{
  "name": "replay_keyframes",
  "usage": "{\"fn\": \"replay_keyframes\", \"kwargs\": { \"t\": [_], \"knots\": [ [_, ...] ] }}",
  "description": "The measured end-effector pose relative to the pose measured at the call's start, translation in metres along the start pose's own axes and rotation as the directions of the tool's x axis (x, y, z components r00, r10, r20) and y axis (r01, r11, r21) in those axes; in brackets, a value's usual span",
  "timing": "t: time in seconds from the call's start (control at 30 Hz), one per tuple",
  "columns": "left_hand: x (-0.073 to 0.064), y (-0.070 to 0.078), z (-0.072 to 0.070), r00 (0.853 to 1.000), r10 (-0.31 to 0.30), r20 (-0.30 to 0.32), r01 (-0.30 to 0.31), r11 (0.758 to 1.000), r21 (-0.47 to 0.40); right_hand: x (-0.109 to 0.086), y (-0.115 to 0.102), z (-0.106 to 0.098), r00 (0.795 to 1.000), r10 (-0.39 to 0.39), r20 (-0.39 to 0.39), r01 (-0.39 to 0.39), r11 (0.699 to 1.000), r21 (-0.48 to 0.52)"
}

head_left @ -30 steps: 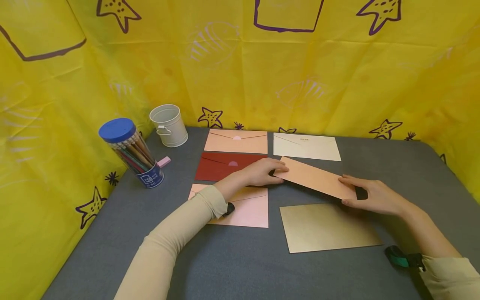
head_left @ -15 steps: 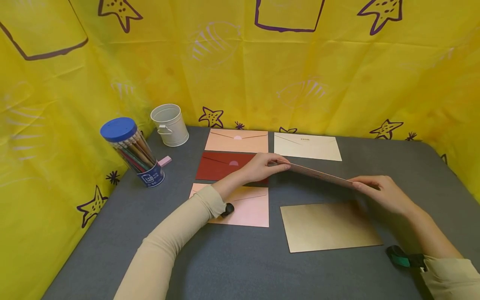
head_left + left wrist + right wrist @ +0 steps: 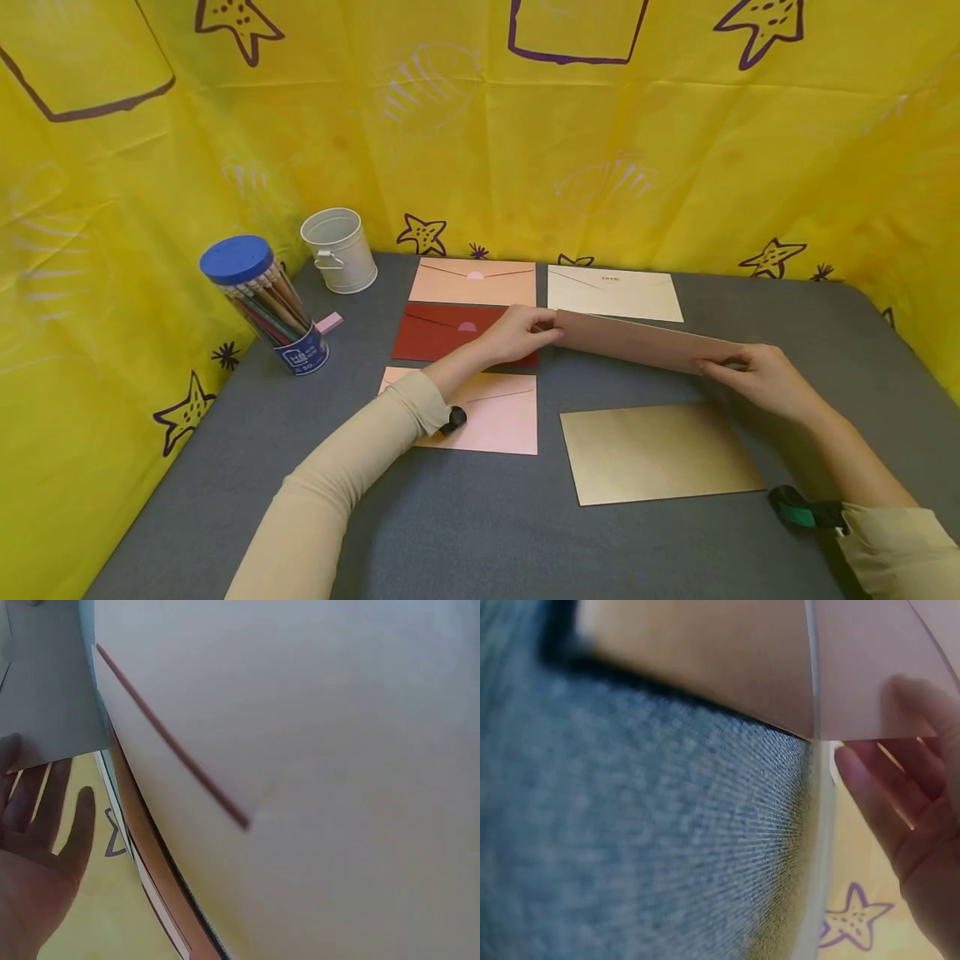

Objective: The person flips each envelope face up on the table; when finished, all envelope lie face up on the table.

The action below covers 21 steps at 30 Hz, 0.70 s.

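Both my hands hold a peach envelope [image 3: 630,340] by its two ends, tipped up so its shaded face is toward me. My left hand [image 3: 521,335] pinches the left end, thumb in front; in the left wrist view several fingers of that hand [image 3: 37,862] lie behind the envelope [image 3: 56,690]. My right hand [image 3: 765,382] pinches the lower right corner, and the right wrist view has its thumb pressed to the paper [image 3: 855,675]. Below it, a gold envelope [image 3: 660,458] lies flat. A red envelope [image 3: 435,333] is partly covered by my left hand.
At the back lie a second peach envelope [image 3: 472,287] and a cream envelope [image 3: 615,296]. A pink envelope [image 3: 498,425] is under my left forearm. On the left stand a blue-lidded tub of pencils [image 3: 262,304] and a white bucket [image 3: 339,250], with a pink eraser-like block [image 3: 330,322] near them.
The held envelope has turned from its bright peach face, through edge-on, to its shaded face. Both hands have rolled with it, thumbs now in front. The other envelopes stay put.
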State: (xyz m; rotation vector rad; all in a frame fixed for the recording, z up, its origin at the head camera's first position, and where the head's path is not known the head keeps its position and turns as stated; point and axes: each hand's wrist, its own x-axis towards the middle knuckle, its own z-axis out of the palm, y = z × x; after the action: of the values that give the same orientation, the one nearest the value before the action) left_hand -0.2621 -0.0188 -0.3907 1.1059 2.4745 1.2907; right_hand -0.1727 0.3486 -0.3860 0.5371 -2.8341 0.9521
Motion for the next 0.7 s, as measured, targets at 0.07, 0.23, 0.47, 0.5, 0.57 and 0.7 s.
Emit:
{"fn": "replay_keyframes", "kwargs": {
  "t": [0.07,0.23,0.47,0.5,0.57,0.7],
  "knots": [
    [0.000,-0.001,0.000,1.000,-0.010,0.012,0.010,0.999,0.053,0.002,0.001,0.001,1.000,0.006,0.006,-0.006,0.999,-0.034],
    [0.000,-0.003,-0.001,0.998,-0.061,0.016,0.060,0.995,0.077,0.005,0.003,0.002,0.999,0.033,0.028,-0.032,0.998,-0.056],
    [-0.002,-0.001,-0.002,0.986,-0.166,-0.036,0.167,0.985,0.033,0.008,0.002,0.003,0.990,0.127,0.066,-0.128,0.992,0.015],
    [-0.002,-0.001,-0.002,0.982,-0.183,-0.047,0.184,0.983,0.020,0.008,0.002,0.003,0.986,0.150,0.079,-0.154,0.987,0.044],
    [-0.003,0.001,-0.001,0.972,-0.228,-0.064,0.227,0.974,-0.027,0.009,0.001,0.004,0.975,0.198,0.105,-0.209,0.972,0.110],
    [-0.005,0.003,0.002,0.939,-0.334,-0.084,0.320,0.935,-0.151,0.012,0.000,0.005,0.956,0.263,0.130,-0.282,0.947,0.156]
  ]
}}
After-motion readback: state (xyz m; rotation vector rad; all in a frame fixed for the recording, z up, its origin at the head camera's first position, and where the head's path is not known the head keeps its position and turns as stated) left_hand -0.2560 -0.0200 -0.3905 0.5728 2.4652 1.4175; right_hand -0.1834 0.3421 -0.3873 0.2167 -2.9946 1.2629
